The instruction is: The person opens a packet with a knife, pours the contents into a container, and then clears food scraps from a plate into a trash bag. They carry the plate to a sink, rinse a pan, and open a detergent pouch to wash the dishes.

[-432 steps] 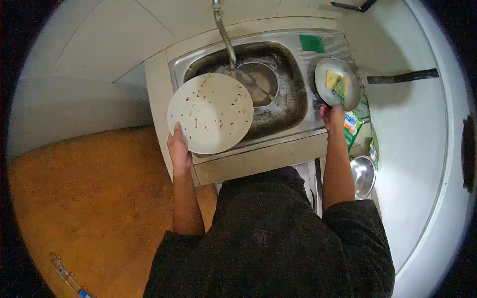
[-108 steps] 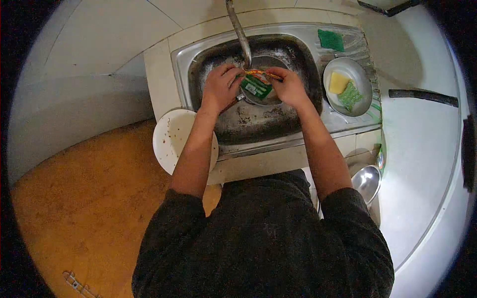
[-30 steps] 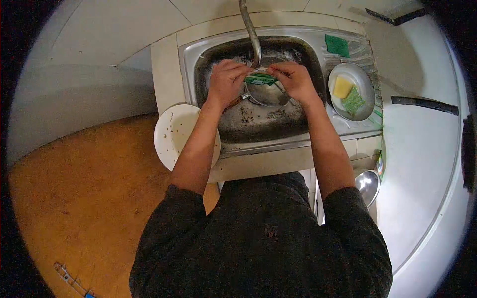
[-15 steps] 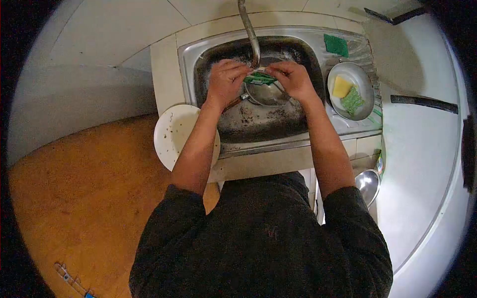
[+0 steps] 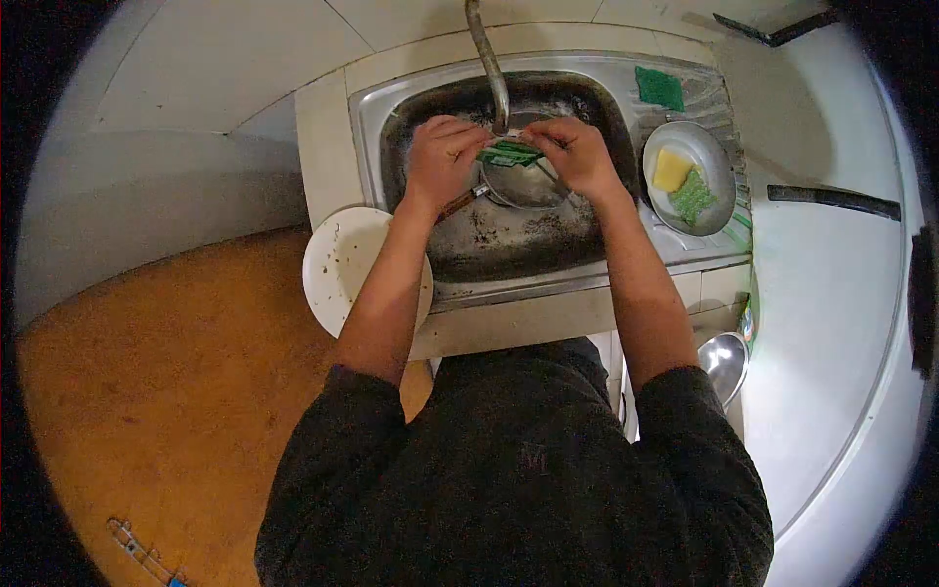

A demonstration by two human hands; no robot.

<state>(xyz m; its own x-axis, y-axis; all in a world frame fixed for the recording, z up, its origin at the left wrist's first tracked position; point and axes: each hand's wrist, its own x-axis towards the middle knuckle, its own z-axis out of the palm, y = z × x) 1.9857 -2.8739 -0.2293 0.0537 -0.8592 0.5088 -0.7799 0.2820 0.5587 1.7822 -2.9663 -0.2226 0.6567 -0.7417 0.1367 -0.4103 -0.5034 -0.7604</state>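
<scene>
Both hands are over the sink basin (image 5: 518, 245), just below the tap spout (image 5: 501, 103). My left hand (image 5: 446, 157) pinches the left end of a glossy green strip-like thing (image 5: 511, 155) with a pale upper edge, whose exact kind I cannot make out. At its other end, the fingertips of my right hand (image 5: 575, 155) are pinched too, so it hangs stretched between them. Beneath it in the basin sits a round metal pan (image 5: 528, 188) with a brown handle (image 5: 460, 203) pointing left; my hands partly hide it.
A white plate (image 5: 335, 269) with food bits rests at the counter's left front corner. Right on the drainboard are a metal bowl (image 5: 722, 176) holding a yellow sponge (image 5: 671, 169) and a green scrubber (image 5: 693, 198), and a green scouring pad (image 5: 659, 88). Another metal bowl (image 5: 724, 364) is lower right.
Almost nothing differs. Both hands keep their hold on the green thing below the tap, and the view has shifted very slightly.
</scene>
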